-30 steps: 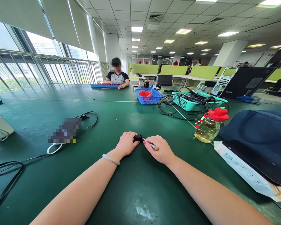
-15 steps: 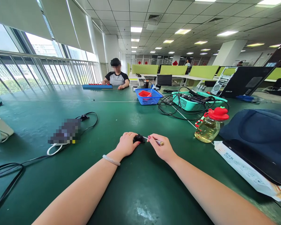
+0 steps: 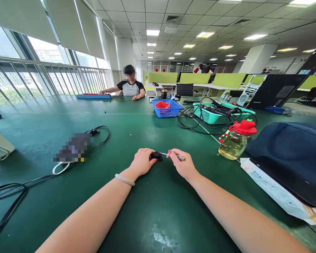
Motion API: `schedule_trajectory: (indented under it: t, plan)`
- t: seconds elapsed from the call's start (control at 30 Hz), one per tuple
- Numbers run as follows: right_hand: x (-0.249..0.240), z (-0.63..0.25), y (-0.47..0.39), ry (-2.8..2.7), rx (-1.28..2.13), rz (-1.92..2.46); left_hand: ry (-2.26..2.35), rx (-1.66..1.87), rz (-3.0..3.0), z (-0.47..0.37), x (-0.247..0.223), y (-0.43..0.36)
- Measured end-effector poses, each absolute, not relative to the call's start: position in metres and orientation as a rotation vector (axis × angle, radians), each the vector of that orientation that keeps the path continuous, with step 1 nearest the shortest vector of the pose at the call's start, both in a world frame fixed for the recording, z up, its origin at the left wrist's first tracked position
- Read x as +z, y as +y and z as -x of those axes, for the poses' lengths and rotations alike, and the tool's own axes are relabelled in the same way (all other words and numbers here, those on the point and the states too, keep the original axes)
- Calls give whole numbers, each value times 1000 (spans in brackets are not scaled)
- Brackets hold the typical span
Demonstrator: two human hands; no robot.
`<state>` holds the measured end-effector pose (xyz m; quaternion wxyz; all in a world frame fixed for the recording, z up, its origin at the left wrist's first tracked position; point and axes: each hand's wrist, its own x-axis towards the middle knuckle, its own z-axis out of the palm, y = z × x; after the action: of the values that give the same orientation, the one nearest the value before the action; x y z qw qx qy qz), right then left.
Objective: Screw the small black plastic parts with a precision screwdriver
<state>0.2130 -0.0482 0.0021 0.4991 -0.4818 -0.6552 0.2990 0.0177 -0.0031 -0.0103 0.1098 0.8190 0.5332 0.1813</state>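
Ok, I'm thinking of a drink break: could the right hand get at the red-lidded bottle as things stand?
Probably yes: nothing stands between the right hand and the bottle on the green tabletop. The hand holds a slim tool, though, which would likely need setting down first.

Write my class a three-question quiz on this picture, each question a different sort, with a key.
1. Open question: What does each hand hold?
2. True or false: The bracelet is worn on the right arm.
3. Multiple choice: The bottle has a lid that is mainly (a) blue, (b) red, (c) white.

Key:
1. The right hand holds a thin tool; the left hand holds a small black part.
2. False: the bracelet is on the left arm.
3. (b)
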Motion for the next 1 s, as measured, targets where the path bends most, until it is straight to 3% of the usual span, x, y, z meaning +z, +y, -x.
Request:
schedule_trajectory:
  t: [1.0]
  plan:
    - [10, -213, -56, -1893, 505, 980, 1539, 554, -2411, -17, -13, 0]
